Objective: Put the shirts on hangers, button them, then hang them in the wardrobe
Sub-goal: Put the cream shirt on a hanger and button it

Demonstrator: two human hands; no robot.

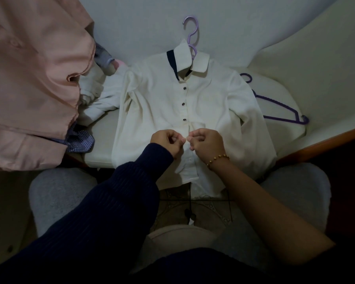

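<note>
A white shirt (162,99) lies flat on a pale bed (295,58), a lilac hanger (194,49) in its collar, as a person's left hand (168,142) and right hand (208,143) (beaded bracelet (217,159) at the wrist) pinch its front placket just below three dark buttons; a pink shirt (29,78) lies left, a second purple hanger (283,119) right

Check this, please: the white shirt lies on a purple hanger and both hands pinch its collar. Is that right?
No. In the head view the left hand and right hand pinch the front edges of the white shirt below its third dark button, not its collar. The rest holds.
</note>
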